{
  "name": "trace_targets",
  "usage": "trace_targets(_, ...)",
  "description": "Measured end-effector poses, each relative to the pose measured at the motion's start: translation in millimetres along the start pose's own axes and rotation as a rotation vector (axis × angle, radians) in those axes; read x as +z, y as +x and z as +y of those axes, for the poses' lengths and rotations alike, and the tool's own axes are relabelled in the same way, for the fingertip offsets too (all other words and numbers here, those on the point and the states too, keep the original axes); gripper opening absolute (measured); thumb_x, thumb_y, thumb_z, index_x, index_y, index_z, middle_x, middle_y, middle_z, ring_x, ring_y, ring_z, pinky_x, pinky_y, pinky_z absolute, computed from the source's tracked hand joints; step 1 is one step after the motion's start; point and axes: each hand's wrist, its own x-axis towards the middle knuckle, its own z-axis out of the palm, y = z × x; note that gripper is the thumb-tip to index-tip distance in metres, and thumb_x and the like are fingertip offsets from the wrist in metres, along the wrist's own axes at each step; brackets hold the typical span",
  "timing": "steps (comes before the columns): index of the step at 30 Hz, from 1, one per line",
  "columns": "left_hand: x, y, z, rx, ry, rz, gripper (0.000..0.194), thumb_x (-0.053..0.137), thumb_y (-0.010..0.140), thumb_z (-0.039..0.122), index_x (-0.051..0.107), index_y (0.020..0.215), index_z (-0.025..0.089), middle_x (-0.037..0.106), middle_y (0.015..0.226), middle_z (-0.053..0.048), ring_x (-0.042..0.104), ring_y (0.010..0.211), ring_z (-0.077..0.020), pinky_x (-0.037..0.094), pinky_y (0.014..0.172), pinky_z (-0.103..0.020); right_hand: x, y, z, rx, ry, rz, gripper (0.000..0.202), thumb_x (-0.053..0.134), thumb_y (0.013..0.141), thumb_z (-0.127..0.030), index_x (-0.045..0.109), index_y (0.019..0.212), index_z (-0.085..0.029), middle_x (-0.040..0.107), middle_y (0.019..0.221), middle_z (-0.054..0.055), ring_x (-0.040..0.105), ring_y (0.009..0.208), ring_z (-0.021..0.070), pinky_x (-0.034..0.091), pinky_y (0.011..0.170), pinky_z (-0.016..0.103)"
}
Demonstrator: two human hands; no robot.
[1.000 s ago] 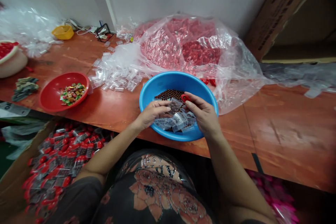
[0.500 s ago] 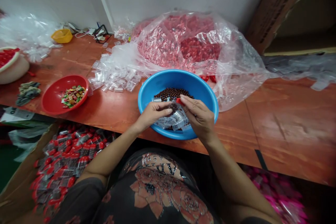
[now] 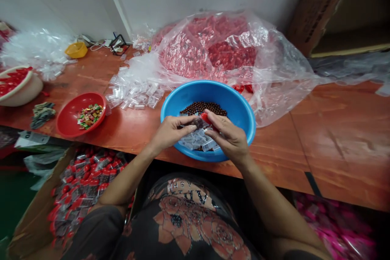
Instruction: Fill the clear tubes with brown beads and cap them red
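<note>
Over a blue basin (image 3: 173, 103), my left hand (image 3: 170, 133) pinches a small clear container (image 3: 198, 122) with dark contents between thumb and fingers. My right hand (image 3: 229, 135) grips a red cap (image 3: 206, 118) at the container's right end, its fingers curled around it. Cap and container appear to touch, tilted up to the right. Below them in the basin lie brown beads (image 3: 210, 107) and several clear empty containers (image 3: 195, 141).
Behind the basin lies a big clear bag of red caps (image 3: 207, 48). Loose clear containers (image 3: 137, 91) sit to its left. A red bowl (image 3: 65, 120) holds small wrapped pieces. Below the table edge, a carton (image 3: 39, 207) holds red-capped containers.
The red cap has come down from above onto the clear container's end, and my right fingers have closed around it. The view has shifted slightly.
</note>
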Motion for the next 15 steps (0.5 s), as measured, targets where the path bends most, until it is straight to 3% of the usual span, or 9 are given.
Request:
trace_targets(4, -1.6, 0.9, 6.7, -0.027, -0.061, 0.02, 0.037, 0.07, 0.082, 0.03, 0.072, 0.119, 0.022, 0.07, 0.125, -0.007, 0.066, 0.115, -0.0224, 0.048, 0.105, -0.039, 4.0, 3.8, -0.2, -0.032, 0.028, 0.044, 0.055, 0.057, 0.094, -0.016, 0.048, 0.142, -0.042, 0.062, 0.138, -0.002, 0.061, 0.124, 0.0192, 0.052, 0.104, 0.042)
trace_targets(6, -1.4, 2.7, 7.3, -0.036, -0.118, 0.041, 0.037, 0.073, 0.081, 0.032, 0.074, 0.116, 0.023, 0.072, 0.122, -0.007, 0.067, 0.111, -0.0225, 0.051, 0.101, -0.039, 6.1, 6.6, 1.0, -0.055, -0.01, 0.038, 0.06, 0.063, 0.092, -0.022, 0.044, 0.145, -0.042, 0.06, 0.141, 0.0, 0.059, 0.127, 0.0211, 0.051, 0.105, 0.044)
trace_targets(11, 6.3, 6.8, 2.4, -0.096, -0.324, 0.068, 0.043, 0.078, 0.076, 0.035, 0.074, 0.116, 0.021, 0.075, 0.113, -0.008, 0.069, 0.103, -0.0222, 0.053, 0.095, -0.037, 11.3, 13.8, 4.7, -0.104, -0.235, -0.037, 0.087, 0.074, 0.082, -0.042, 0.029, 0.155, -0.028, 0.056, 0.144, 0.011, 0.053, 0.132, 0.0304, 0.046, 0.108, 0.052)
trace_targets(15, 15.5, 10.4, -2.4, -0.144, -0.479, 0.118, 0.051, 0.079, 0.075, 0.045, 0.072, 0.117, 0.018, 0.076, 0.108, -0.01, 0.071, 0.096, -0.021, 0.054, 0.081, -0.029, 11.2, 15.4, 5.8, -0.093, -0.277, 0.014, 0.079, 0.074, 0.082, -0.04, 0.035, 0.15, -0.027, 0.06, 0.137, 0.012, 0.057, 0.124, 0.0293, 0.048, 0.104, 0.051)
